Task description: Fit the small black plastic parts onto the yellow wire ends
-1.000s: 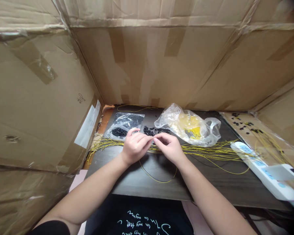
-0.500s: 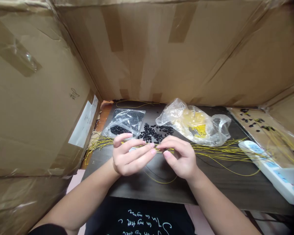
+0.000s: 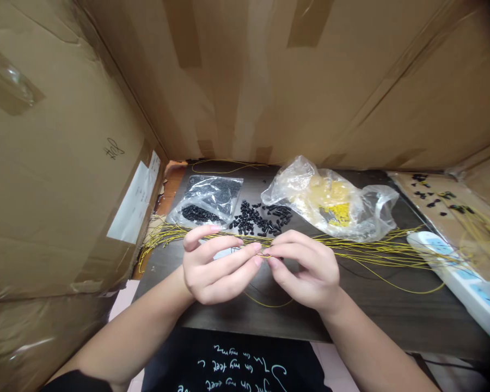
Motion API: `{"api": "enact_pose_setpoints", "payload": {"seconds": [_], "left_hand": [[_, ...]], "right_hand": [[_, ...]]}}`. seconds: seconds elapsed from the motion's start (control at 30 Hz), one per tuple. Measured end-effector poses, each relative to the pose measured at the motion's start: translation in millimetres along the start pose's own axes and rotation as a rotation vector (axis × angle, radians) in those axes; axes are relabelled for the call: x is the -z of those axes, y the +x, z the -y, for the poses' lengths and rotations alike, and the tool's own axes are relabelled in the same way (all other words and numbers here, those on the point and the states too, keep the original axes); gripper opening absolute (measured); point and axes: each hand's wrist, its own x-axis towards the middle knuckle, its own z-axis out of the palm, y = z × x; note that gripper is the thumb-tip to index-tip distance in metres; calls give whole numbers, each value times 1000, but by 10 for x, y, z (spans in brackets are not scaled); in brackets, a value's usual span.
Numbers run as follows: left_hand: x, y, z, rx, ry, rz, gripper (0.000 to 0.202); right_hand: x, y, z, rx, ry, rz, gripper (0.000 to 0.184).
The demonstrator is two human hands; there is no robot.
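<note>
My left hand (image 3: pixel 222 267) and my right hand (image 3: pixel 308 269) meet fingertip to fingertip above the front half of the table. A thin yellow wire (image 3: pixel 269 306) is pinched at the tips of both, and part of it hangs in a loop below them. On the left hand, thumb and fingers are drawn together at the wire, with the other fingers loosely extended. The right thumb and forefinger close on the wire's end from the other side; any small part there is hidden. Just beyond lie loose black plastic pieces (image 3: pixel 247 218) and a long bundle of yellow wires (image 3: pixel 367 247).
A clear bag of black pieces (image 3: pixel 208 198) lies at the back left. Right of it sits a crumpled plastic bag (image 3: pixel 375 212) with yellow pieces. A white power strip (image 3: pixel 453 272) and a cardboard sheet (image 3: pixel 469 218) are at right. Cardboard walls (image 3: pixel 245 81) surround the dark table (image 3: pixel 375 310).
The right hand has shifted slightly right and down, and its thumb and forefinger have closed in on the wire at the left fingertips. The view has tilted a little.
</note>
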Motion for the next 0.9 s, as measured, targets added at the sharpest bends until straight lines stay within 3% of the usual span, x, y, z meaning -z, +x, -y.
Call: {"api": "enact_pose_setpoints", "payload": {"seconds": [0.37,0.9], "left_hand": [[-27,9,14,8,-7,32,11],[-196,-47,-18,185,-85,81,18]], "right_hand": [[-14,-14,-28,-7,-3,7,16],[-18,-50,-100,13,-176,20,16]]}}
